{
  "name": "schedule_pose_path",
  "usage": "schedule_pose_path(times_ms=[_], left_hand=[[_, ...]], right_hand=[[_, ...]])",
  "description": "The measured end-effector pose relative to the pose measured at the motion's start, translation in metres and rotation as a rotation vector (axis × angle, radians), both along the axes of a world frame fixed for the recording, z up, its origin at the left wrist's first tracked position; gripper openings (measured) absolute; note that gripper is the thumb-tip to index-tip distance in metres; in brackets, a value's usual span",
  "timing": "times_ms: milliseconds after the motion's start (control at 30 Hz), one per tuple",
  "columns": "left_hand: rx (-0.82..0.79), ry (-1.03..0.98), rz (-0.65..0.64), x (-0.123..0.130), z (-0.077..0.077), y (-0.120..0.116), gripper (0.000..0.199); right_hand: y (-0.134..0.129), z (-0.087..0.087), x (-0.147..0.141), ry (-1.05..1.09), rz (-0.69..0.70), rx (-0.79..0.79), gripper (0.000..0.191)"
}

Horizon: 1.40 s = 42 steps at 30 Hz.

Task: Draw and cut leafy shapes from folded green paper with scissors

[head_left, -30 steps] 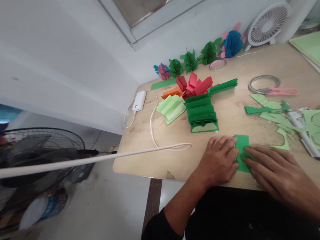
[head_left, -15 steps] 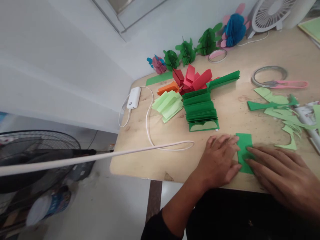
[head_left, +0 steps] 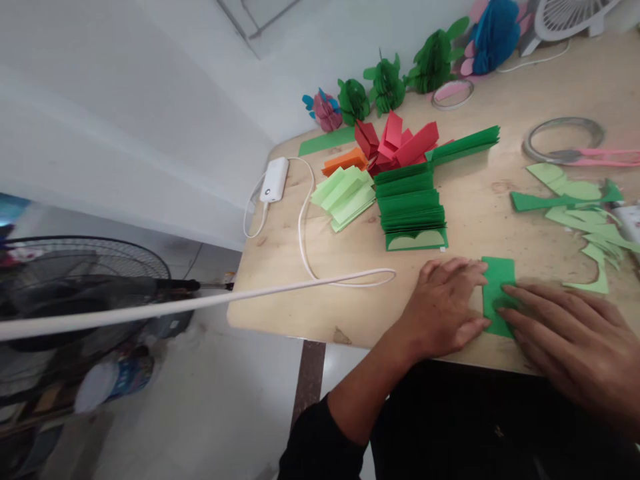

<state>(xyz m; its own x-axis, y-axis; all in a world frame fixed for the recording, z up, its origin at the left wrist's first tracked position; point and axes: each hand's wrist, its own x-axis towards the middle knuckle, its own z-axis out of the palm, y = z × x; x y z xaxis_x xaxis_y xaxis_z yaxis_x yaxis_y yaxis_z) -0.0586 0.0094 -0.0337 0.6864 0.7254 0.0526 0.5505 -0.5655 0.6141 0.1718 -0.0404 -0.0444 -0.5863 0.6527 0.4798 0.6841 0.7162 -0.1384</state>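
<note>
A small green paper rectangle (head_left: 498, 285) lies flat at the table's front edge. My left hand (head_left: 441, 308) rests on the table with its fingertips and thumb at the paper's left edge. From the other side, my right hand (head_left: 570, 327) lies with outstretched fingers, the fingertips pressing on the paper's right half. Neither hand is wrapped round anything. Beyond my left hand stands a stack of folded dark green paper (head_left: 413, 203) with a pale scalloped piece on its front sheet.
Light green folded papers (head_left: 345, 197), red folded papers (head_left: 400, 147) and a white power bank (head_left: 275, 180) with a looping cable lie on the table (head_left: 285, 310). Scissors (head_left: 600, 157), a tape ring (head_left: 595, 133) and paper scraps (head_left: 590, 230) are right. Paper figures (head_left: 433, 63) line the wall.
The head view has turned slightly, so the tabletop appears shifted right and up. Both hands stay in place at the green paper, with hardly any movement against it.
</note>
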Motion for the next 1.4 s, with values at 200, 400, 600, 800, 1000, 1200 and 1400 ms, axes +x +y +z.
schedule_pose_path(times_ms=[200,400,600,800,1000,1200,1400], left_hand=[[0.008,0.021,-0.006,0.0015,-0.0005,0.0011,0.048],[0.014,0.033,-0.013,0.0020,0.0000,0.0015,0.047],[0.039,0.017,-0.012,0.0019,-0.0005,0.0007,0.047],[0.045,0.021,-0.011,0.0026,-0.0013,0.0002,0.045],[0.043,0.025,-0.006,0.0026,-0.0005,-0.0002,0.045],[0.085,0.076,-0.030,0.0025,0.0003,-0.0002,0.044],[0.265,0.161,-0.071,0.0012,-0.0045,-0.0032,0.041]], right_hand=[[0.0004,-0.0001,0.0006,0.011,-0.015,-0.027,0.019],[0.0008,0.0016,0.0003,0.011,-0.003,-0.015,0.018],[0.0002,0.0012,0.0010,-0.005,0.000,-0.007,0.020],[0.0006,0.0020,-0.0001,-0.003,-0.008,0.004,0.019],[0.0009,0.0015,0.0010,-0.014,0.007,0.020,0.018],[0.0006,0.0006,0.0008,0.001,-0.008,0.005,0.019],[-0.0004,0.0020,-0.0002,-0.022,-0.014,0.016,0.019]])
